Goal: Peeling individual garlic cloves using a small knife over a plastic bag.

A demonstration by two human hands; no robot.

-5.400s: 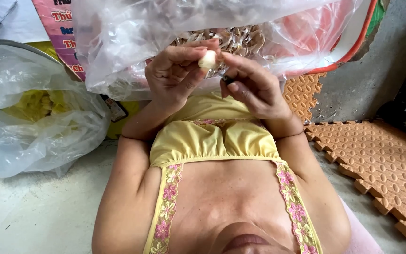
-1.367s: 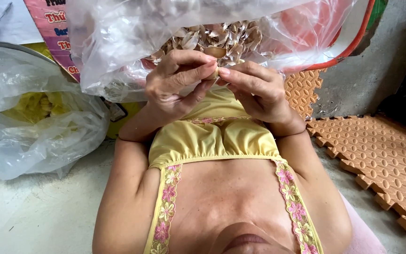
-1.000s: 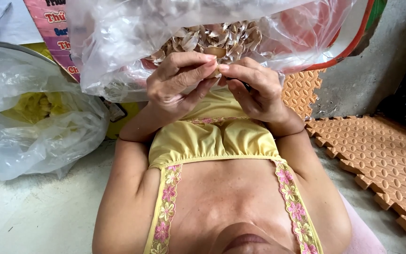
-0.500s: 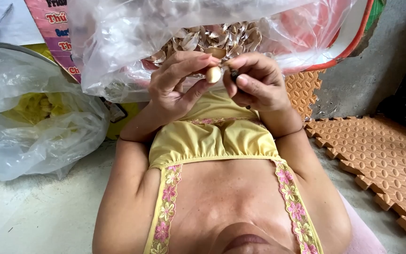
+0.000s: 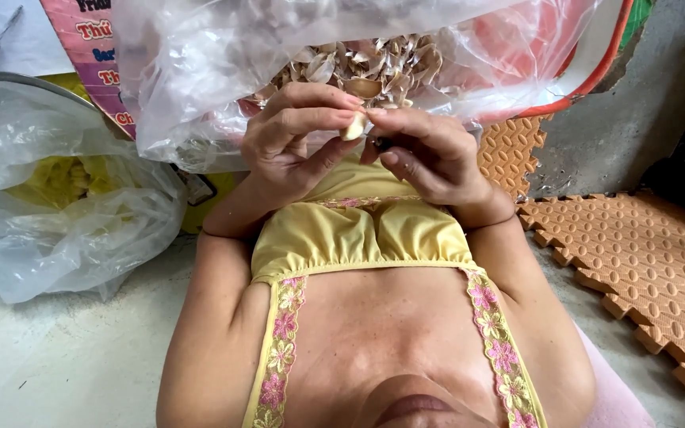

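Item: garlic clove (image 5: 353,127), pale, upper centre of frame, just in front of the clear bag of papery skins (image 5: 358,67). Left hand (image 5: 291,139) pinches it between thumb and fingertips; right hand (image 5: 426,150) closes on a small dark tool, type unclear, beside it. Long axis near-upright, tilted right; which end is the tip cannot be told. Advice: hold firmly, work at the skin edge.

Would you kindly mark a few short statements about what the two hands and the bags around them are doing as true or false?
1. The left hand pinches a pale garlic clove. True.
2. The right hand rests flat on the floor. False: it is raised, touching the clove.
3. Dry papery peels lie in the clear plastic bag behind the hands. True.
4. The orange foam mats lie left of the person. False: they lie to the right.
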